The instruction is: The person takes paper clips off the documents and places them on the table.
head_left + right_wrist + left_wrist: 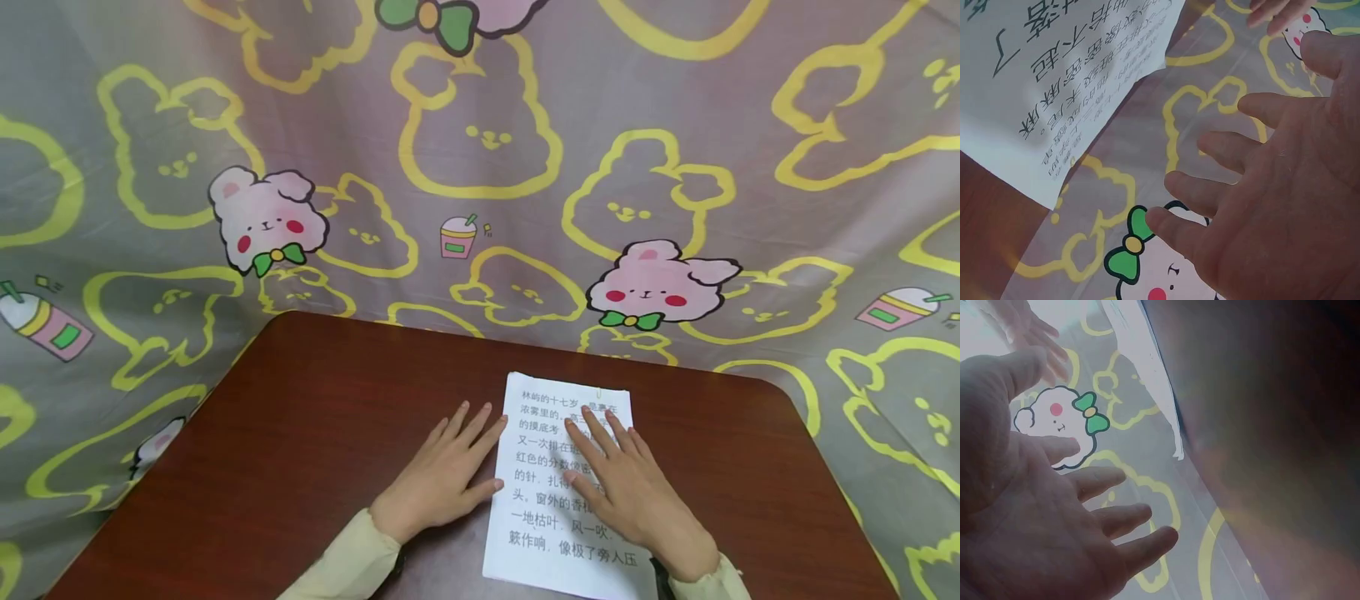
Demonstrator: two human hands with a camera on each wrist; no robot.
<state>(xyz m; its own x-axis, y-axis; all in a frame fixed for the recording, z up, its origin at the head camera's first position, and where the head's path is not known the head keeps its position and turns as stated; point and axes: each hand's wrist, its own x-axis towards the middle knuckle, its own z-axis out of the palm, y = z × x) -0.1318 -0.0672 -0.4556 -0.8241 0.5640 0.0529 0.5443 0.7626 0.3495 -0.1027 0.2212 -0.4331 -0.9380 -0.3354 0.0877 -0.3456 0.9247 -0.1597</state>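
Note:
White paper printed with lines of Chinese characters lies on the table, its long side pointing away from me. My left hand is just left of the paper, palm down, with fingers spread and thumb tip near the paper's left edge. Over the right half of the print is my right hand, also palm down with fingers spread, covering some characters. The left wrist view shows the left palm with nothing in it. In the right wrist view the right palm is bare, beside the printed sheet.
The dark reddish-brown table has rounded far corners. Behind it and along both sides hangs a grey-pink curtain with yellow rabbit outlines, pink rabbit heads and drink cups. Pale sleeves cover the forearms.

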